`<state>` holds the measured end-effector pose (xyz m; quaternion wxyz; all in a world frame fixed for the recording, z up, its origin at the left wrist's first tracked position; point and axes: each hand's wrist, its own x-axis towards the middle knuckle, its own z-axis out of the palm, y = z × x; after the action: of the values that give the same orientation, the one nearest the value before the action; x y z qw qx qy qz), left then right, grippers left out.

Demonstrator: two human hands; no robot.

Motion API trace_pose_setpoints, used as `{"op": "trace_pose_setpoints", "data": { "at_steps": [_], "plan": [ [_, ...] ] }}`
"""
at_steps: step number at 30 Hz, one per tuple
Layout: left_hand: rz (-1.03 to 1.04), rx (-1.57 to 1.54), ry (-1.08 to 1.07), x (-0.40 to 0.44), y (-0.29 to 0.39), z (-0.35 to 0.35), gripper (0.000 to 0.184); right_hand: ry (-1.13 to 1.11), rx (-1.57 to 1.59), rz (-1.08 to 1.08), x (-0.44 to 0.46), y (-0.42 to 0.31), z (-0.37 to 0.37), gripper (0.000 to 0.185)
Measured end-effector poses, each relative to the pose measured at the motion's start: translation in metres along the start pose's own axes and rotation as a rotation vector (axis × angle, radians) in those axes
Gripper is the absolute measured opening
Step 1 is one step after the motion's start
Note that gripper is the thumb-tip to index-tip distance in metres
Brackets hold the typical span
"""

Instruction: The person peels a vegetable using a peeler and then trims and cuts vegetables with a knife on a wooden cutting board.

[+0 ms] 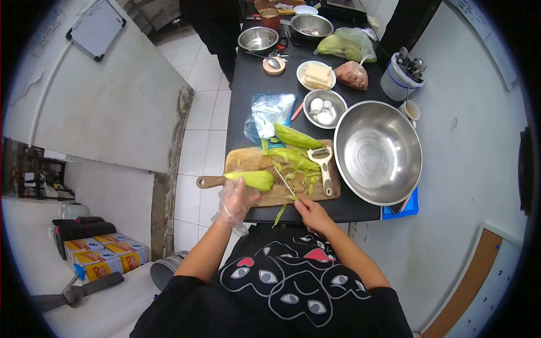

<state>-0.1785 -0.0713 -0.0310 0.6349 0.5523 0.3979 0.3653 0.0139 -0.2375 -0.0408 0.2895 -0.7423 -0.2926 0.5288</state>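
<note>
In a clear plastic glove, my left hand (234, 200) closes on a pale green, elongated vegetable (253, 180) at the left of the wooden cutting board (265, 197). The board's handle shows just beyond its left end. My bare right hand (313, 214) grips a knife (284, 181) at the board's front edge, its thin blade slanting up and left over the board. Green peelings (298, 160) lie scattered around the blade, and one strip hangs at the front edge. A larger green piece (296, 136) lies at the back. To the right rests a white peeler (322, 169).
A large steel basin (377, 152) stands right of the board. Behind are a blue-and-white plastic bag (269, 115), a bowl of eggs (325, 109), a bowl of pale yellow blocks (316, 75) and a bucket of utensils (400, 79). Across the table's far end stands another person (211, 28).
</note>
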Motion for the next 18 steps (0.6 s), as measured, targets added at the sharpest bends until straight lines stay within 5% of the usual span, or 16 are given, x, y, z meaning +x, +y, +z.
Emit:
{"op": "trace_pose_setpoints", "data": {
  "at_steps": [2,3,5,7,8,10,13,15,18],
  "plan": [
    [-0.371,-0.424,0.066,-0.015,-0.004,0.010,0.050,-0.141,0.233,0.162,0.000,-0.024,-0.001,0.046],
    [-0.339,-0.386,0.070,-0.020,-0.013,0.013,0.049,-0.177,0.347,0.169,0.002,-0.030,0.000,0.041],
    [-0.022,0.038,-0.008,-0.025,-0.006,0.019,0.045,-0.217,0.555,0.190,0.005,-0.045,0.002,0.037],
    [0.558,0.803,-0.163,-0.033,0.017,0.024,0.042,-0.222,0.741,0.215,0.008,-0.063,0.006,0.037],
    [0.688,0.753,-0.157,-0.034,0.033,0.031,0.033,-0.233,0.829,0.221,0.010,-0.067,0.009,0.036],
    [0.291,0.413,-0.374,-0.039,0.021,0.031,0.028,-0.262,1.003,0.230,0.016,-0.071,0.013,0.033],
    [0.302,0.423,-0.584,-0.034,0.012,0.023,0.034,-0.330,1.066,0.123,0.028,-0.059,0.013,0.029],
    [0.766,0.718,-0.704,-0.025,0.055,0.018,0.042,-0.321,1.054,0.091,0.029,-0.056,0.009,0.025],
    [1.210,2.162,-0.136,0.000,0.004,-0.002,0.060,-0.168,0.837,0.019,0.023,-0.065,0.001,0.027]
  ]
}}
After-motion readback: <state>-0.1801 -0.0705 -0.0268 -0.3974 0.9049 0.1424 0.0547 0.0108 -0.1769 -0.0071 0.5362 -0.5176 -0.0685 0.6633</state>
